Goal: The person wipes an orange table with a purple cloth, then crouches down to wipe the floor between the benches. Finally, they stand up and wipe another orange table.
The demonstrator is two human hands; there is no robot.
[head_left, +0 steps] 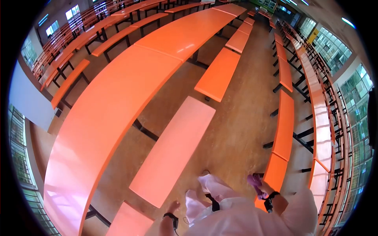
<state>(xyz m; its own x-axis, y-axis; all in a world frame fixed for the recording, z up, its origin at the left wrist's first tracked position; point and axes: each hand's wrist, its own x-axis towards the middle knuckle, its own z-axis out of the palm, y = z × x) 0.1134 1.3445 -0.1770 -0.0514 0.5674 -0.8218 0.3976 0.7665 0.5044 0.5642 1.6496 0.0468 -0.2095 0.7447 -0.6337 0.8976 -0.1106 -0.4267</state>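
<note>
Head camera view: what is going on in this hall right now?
A person in a pale, loose garment stands in the aisle between rows of long orange tables and benches. The right hand holds a purple cloth over the end of an orange bench on that side. The left hand hangs low near the closer bench, holding nothing that shows. Both wrists carry dark bands. No one else is in view.

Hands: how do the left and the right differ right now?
The right hand grips a purple cloth over an orange bench; the left hand holds nothing. The right is raised farther forward; the left hangs low beside the near bench. Both wear dark wrist straps.
</note>
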